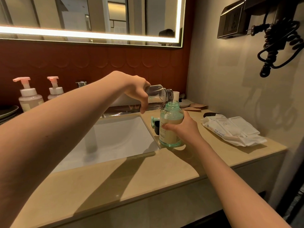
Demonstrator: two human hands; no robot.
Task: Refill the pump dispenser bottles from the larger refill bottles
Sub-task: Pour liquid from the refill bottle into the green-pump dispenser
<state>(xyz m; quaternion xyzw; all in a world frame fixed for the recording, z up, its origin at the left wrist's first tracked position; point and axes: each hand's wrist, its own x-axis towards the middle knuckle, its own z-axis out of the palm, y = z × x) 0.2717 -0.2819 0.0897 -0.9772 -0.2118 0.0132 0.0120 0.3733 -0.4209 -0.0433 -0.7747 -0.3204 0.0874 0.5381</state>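
My left hand grips a clear bottle, tipped on its side with its open neck over the mouth of a green dispenser bottle. That green bottle stands uncapped on the counter by the sink's right edge, and my right hand holds it around the middle. Its green pump head lies on the counter just behind and to the left. Two pink-pump dispenser bottles stand at the back left of the sink.
The white sink basin sits left of the green bottle, with a chrome tap behind. A pack of wet wipes lies at the right of the beige counter. A hair dryer with coiled cord hangs on the right wall.
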